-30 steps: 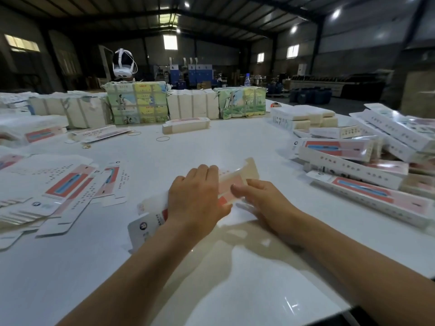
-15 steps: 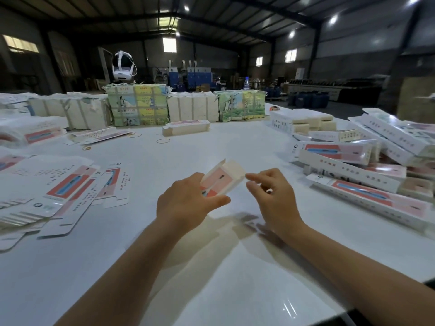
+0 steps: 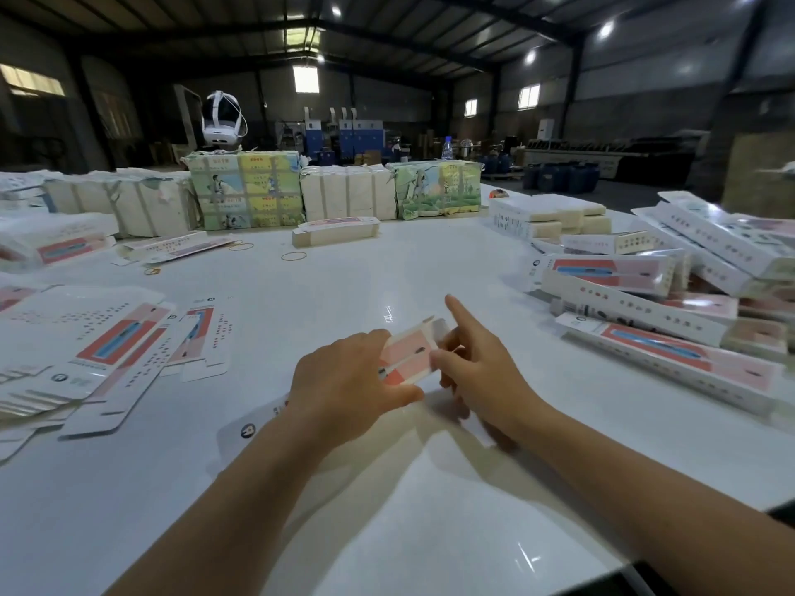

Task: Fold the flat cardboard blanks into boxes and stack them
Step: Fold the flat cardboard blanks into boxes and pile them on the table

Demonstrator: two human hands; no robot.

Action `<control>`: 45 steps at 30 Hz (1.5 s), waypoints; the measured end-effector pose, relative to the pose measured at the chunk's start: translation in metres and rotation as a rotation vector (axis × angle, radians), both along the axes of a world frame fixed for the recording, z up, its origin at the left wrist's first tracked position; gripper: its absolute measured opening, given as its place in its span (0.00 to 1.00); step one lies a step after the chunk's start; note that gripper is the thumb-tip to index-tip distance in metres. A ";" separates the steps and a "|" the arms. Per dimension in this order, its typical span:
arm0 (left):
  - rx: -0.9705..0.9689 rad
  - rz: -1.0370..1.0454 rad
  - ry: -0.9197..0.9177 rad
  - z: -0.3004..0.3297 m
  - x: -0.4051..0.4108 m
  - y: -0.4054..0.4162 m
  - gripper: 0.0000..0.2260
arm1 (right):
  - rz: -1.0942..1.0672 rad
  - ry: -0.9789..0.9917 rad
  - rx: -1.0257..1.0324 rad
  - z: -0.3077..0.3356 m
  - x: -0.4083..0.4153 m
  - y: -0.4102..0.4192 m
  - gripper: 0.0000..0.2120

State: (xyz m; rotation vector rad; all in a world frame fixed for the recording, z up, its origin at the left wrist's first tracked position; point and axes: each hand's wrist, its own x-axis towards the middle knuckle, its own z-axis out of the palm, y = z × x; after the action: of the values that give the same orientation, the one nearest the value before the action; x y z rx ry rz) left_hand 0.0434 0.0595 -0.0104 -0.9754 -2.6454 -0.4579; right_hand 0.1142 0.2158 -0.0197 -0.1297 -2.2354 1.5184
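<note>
Left hand (image 3: 344,380) fingers curl around the cardboard blank (image 3: 406,352); right hand (image 3: 477,372) pinches it, forefinger extended.

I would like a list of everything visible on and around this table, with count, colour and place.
box being folded: one, pink and white, table centre, between both hands
flat blanks: several, white and pink, left
finished boxes: many, white and pink, piled right
wrapped bundles: several, white or printed green-yellow, far edge
rubber bands: a few, tan, far centre
headset: one, white, atop a bundle
table: white
left hand: grips the box
right hand: pinches the box end, forefinger straight
</note>
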 end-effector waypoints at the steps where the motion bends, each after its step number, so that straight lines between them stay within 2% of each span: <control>1: -0.020 0.005 0.012 -0.001 0.000 0.000 0.24 | -0.017 -0.024 0.042 -0.002 -0.001 0.000 0.27; 6: 0.001 0.029 0.033 -0.004 -0.001 0.002 0.23 | -0.004 0.059 0.054 -0.001 0.000 -0.002 0.14; 12: 0.001 0.060 0.085 -0.007 0.000 0.008 0.27 | -0.008 0.076 0.098 0.000 -0.002 -0.006 0.20; 15: 0.000 0.074 0.105 -0.006 0.002 0.010 0.26 | -0.014 0.072 0.164 0.001 -0.001 -0.005 0.18; 17: 0.006 0.081 0.110 -0.005 0.003 0.010 0.26 | -0.127 0.065 0.254 0.002 -0.001 -0.001 0.14; 18: 0.014 0.085 0.110 -0.004 0.003 0.010 0.26 | -0.202 0.063 0.267 0.002 -0.002 0.003 0.20; 20: 0.024 0.091 0.106 -0.003 0.004 0.010 0.25 | -0.241 0.019 0.111 0.004 -0.001 0.008 0.40; 22: 0.025 0.079 0.106 -0.002 0.006 0.010 0.25 | -0.092 -0.047 -0.326 0.008 -0.001 0.010 0.50; 24: 0.029 0.058 0.111 -0.002 0.009 0.010 0.26 | 0.089 -0.087 -0.800 0.010 -0.001 0.011 0.47; 25: 0.032 0.054 0.112 -0.001 0.010 0.011 0.26 | 0.121 -0.081 -0.882 0.012 -0.001 0.011 0.39; 26: 0.032 0.054 0.112 -0.001 0.010 0.011 0.25 | 0.126 -0.068 -0.850 0.013 -0.001 0.012 0.30; 28: 0.025 0.059 0.119 -0.001 0.011 0.011 0.25 | 0.101 0.005 -0.652 0.010 0.002 0.011 0.18; 30: 0.025 0.065 0.130 -0.002 0.011 0.012 0.25 | -0.010 0.110 -0.304 0.008 0.007 0.004 0.11; 33: 0.008 0.096 0.163 -0.001 0.011 0.014 0.25 | -0.166 0.263 0.354 0.002 0.009 -0.011 0.08; 34: 0.002 0.108 0.181 -0.001 0.011 0.015 0.24 | -0.165 0.283 0.474 0.000 0.008 -0.014 0.08; 36: -0.010 0.124 0.226 -0.002 0.011 0.016 0.25 | -0.125 0.279 0.531 -0.003 0.007 -0.017 0.06; 38: -0.010 0.134 0.266 -0.004 0.010 0.015 0.27 | -0.090 0.237 0.368 -0.001 0.008 -0.018 0.09; 40: 0.013 0.137 0.306 -0.005 0.009 0.013 0.28 | -0.049 0.199 0.011 0.006 0.009 -0.015 0.13; 43: 0.046 0.112 0.387 -0.005 0.009 0.012 0.29 | 0.048 0.139 -0.469 0.013 0.006 -0.007 0.13; 45: 0.061 0.085 0.412 -0.007 0.010 0.013 0.31 | 0.075 0.112 -0.603 0.015 0.004 -0.003 0.10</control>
State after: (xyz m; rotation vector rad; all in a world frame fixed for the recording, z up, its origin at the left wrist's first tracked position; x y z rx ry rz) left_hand 0.0533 0.0725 -0.0170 -0.8311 -2.2783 -0.2798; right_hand 0.1183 0.2131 -0.0048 -0.1361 -1.6504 2.1393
